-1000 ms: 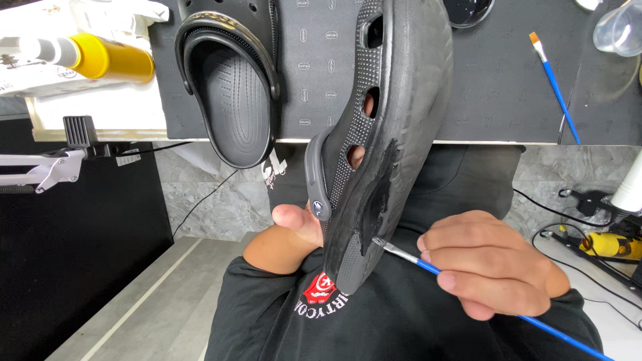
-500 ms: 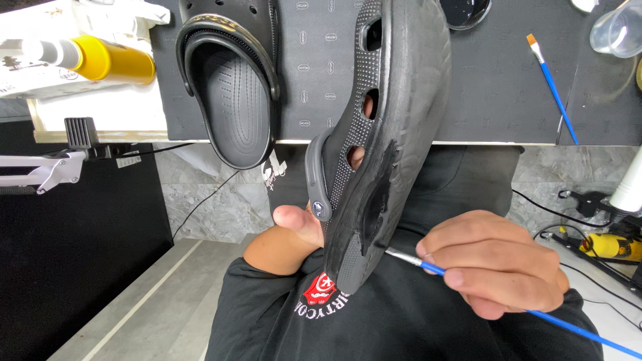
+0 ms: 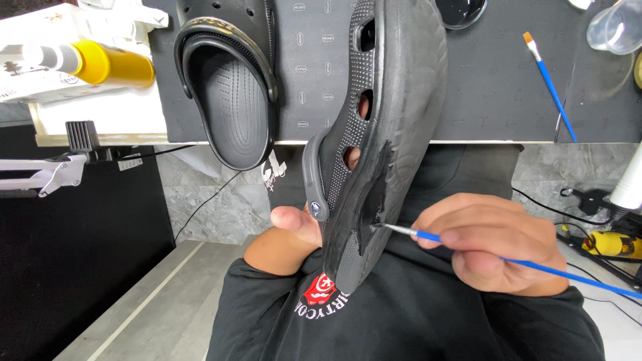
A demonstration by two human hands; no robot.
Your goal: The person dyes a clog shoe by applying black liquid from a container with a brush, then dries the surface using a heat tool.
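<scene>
My left hand [image 3: 294, 230] grips a black perforated clog [image 3: 384, 120] at its heel end, holding it on edge with the sole turned to the right. My right hand [image 3: 491, 244] pinches a thin blue-handled paintbrush [image 3: 428, 236]. The brush tip touches a glossy dark wet patch [image 3: 381, 194] on the matte grey sole. My fingers show through the clog's side holes. A second black clog [image 3: 231, 87] lies on the black mat [image 3: 488, 87], opening up.
A second blue paintbrush [image 3: 552, 87] lies on the mat at the right, near a clear plastic cup [image 3: 618, 27] and a dish of black paint [image 3: 461, 10]. A yellow-capped tube [image 3: 100, 61] rests on a white box at left. Cables and a yellow tool [image 3: 612, 244] lie on the floor.
The brush tip has moved up along the sole's edge, and my right hand has shifted slightly with it. The clog and my left hand stay put.
</scene>
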